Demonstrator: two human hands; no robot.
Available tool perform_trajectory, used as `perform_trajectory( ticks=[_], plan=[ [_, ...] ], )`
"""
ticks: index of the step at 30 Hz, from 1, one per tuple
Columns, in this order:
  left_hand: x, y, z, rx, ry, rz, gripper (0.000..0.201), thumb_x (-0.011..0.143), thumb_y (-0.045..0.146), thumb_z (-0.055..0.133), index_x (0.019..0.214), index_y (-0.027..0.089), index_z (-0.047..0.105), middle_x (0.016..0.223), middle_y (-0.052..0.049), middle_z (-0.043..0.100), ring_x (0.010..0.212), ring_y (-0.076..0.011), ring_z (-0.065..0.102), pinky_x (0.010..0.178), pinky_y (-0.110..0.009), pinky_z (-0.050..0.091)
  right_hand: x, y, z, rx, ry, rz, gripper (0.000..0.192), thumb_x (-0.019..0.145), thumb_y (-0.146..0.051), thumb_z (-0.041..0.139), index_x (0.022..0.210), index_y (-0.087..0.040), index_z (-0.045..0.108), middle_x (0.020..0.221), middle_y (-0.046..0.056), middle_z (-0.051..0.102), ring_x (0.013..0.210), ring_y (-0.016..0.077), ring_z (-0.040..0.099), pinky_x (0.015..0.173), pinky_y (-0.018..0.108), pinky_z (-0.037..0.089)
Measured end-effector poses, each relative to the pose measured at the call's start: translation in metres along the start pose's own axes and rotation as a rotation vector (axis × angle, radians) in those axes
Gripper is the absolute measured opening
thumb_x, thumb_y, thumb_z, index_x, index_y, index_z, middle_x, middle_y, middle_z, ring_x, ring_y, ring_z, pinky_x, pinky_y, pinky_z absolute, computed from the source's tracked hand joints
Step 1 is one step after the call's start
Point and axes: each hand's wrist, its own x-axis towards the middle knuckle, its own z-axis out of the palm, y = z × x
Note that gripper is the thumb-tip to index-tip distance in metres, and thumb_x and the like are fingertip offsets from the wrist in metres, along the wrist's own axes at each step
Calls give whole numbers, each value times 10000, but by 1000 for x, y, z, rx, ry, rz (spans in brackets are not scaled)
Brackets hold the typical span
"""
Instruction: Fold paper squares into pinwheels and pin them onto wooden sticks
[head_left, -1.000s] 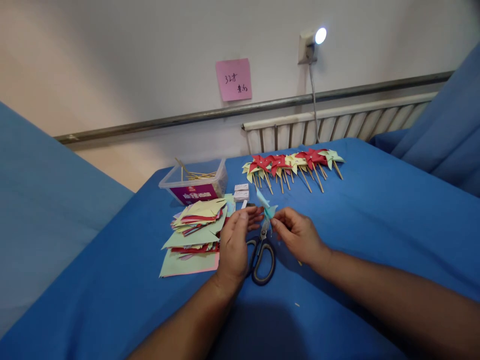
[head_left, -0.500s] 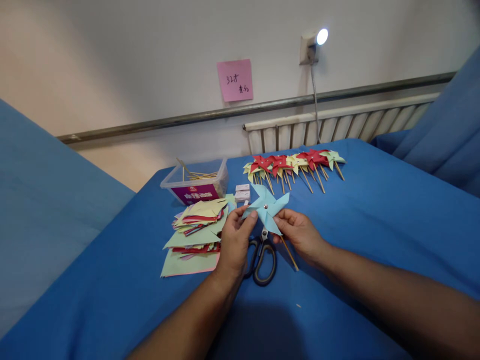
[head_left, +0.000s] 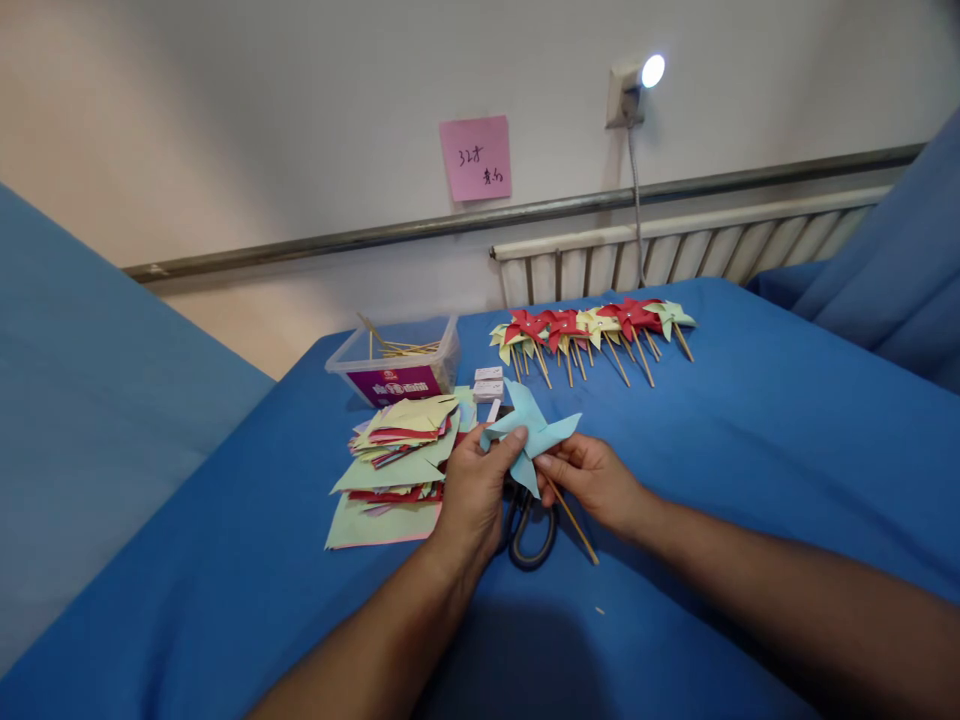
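Observation:
A light blue paper pinwheel [head_left: 553, 434] on a thin wooden stick [head_left: 576, 523] is held between my two hands. My left hand [head_left: 477, 485] grips it from the left, its thumb lying over the centre and covering the pin there. On the right, my right hand [head_left: 592, 480] pinches the pinwheel's lower part near the top of the stick. Beneath the hands lie black-handled scissors [head_left: 534, 558] on the blue cloth, their blades mostly hidden by the pinwheel.
Left of the hands are stacked coloured paper sheets [head_left: 382, 525]. Behind them stands a clear plastic box [head_left: 446, 355] with wooden sticks, beside small white boxes [head_left: 488, 385]. Several finished pinwheels [head_left: 630, 318] lie in a row at the back of the blue-covered table [head_left: 720, 420].
My left thumb has moved onto the pinwheel's centre, covering the pin that showed before. The pinwheel has turned slightly, and the stick's lower end sits a little lower.

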Motion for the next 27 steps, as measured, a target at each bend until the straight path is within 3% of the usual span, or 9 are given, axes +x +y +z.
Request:
perform_trajectory(
  ticks=[6, 19, 27],
  plan=[
    [-1, -1, 2, -20, 21, -23, 292, 673, 307, 805, 851, 139, 644, 709, -5, 657, 599, -118, 589, 596, -244, 471, -3, 1, 1, -23, 18, 6, 364, 721, -502, 733, 778, -173, 588, 608, -38, 608, 491, 111, 591, 533, 266, 498],
    [0, 0, 4, -136, -58, -109, 269, 697, 229, 789, 907, 122, 660, 792, -46, 683, 689, -146, 618, 674, -269, 502, 1, 3, -2, -37, -25, 16, 364, 733, -510, 722, 748, -158, 630, 587, -15, 624, 512, 122, 599, 547, 264, 483],
    [2, -1, -1, -218, -158, -131, 153, 743, 206, 739, 856, 130, 669, 772, -31, 642, 664, -136, 581, 584, -253, 485, 1, 4, -2, 43, 53, 6, 371, 700, -502, 763, 762, -164, 625, 645, -15, 641, 511, 108, 600, 548, 260, 497]
  ],
)
